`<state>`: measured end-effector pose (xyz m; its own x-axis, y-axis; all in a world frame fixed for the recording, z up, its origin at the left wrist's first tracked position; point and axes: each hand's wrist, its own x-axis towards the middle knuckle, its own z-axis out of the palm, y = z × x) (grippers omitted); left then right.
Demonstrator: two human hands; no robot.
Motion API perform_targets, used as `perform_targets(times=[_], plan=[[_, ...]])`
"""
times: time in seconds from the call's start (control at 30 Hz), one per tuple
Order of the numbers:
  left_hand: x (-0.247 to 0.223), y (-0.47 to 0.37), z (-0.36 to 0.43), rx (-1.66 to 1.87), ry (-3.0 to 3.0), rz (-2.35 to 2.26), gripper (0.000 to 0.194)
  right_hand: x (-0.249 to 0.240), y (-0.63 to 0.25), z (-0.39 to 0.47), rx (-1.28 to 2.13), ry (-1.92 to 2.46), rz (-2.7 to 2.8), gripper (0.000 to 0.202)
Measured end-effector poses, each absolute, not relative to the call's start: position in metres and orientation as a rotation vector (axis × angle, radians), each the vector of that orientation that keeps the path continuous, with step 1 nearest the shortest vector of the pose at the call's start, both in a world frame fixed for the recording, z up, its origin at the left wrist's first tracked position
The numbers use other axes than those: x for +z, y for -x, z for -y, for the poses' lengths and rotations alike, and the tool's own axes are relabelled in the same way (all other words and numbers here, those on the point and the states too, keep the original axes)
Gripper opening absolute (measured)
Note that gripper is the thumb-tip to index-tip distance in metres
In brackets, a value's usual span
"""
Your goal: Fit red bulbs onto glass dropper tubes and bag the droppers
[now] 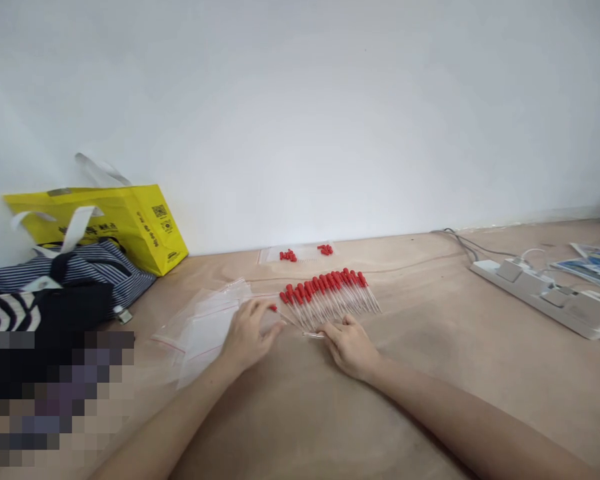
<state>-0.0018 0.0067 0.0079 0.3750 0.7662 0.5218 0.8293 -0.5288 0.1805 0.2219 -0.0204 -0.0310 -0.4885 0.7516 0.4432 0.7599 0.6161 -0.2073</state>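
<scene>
The left hand point(250, 335) arches with thumb and fingers parted, a red-topped dropper point(273, 307) at its fingertips; whether it grips it cannot be told. The right hand point(351, 348) has fingers bent close together at a clear tube point(313, 335), its hold unclear. Just beyond lies a row of red-bulbed droppers point(323, 285); 2 small piles of red bulbs point(288, 256) rest near the wall point(330, 133).

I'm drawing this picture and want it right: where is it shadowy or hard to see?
In the head view, blocky squares hide part of the lower left; in the same view, soft shade lies on the table between the arms, and the thin stems run together, though their red tops stand out.
</scene>
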Motion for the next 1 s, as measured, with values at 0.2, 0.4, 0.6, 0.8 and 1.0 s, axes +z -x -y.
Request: perform_targets(times=[0.2,0.4,0.6,0.8,1.0], plan=[[-0.006,0.030,-0.032,-0.710,2.266,1.857,0.018,-0.027,-0.219,0.025,0.055,1.280,2.330,0.024],[-0.011,0.029,-0.037,-0.732,2.272,1.877,0.018,-0.029,-0.223,0.025,0.039,1.248,2.341,0.030],[-0.003,0.012,-0.012,-1.078,2.381,1.627,0.024,-0.030,-0.225,0.022,0.136,1.227,2.141,0.027],[-0.015,-0.023,0.016,-1.226,2.742,1.502,0.016,-0.027,-0.222,0.022,0.151,1.208,2.105,0.022],[-0.018,-0.030,0.019,-1.196,2.804,1.560,0.014,-0.026,-0.216,0.024,0.147,1.157,2.191,0.021]])
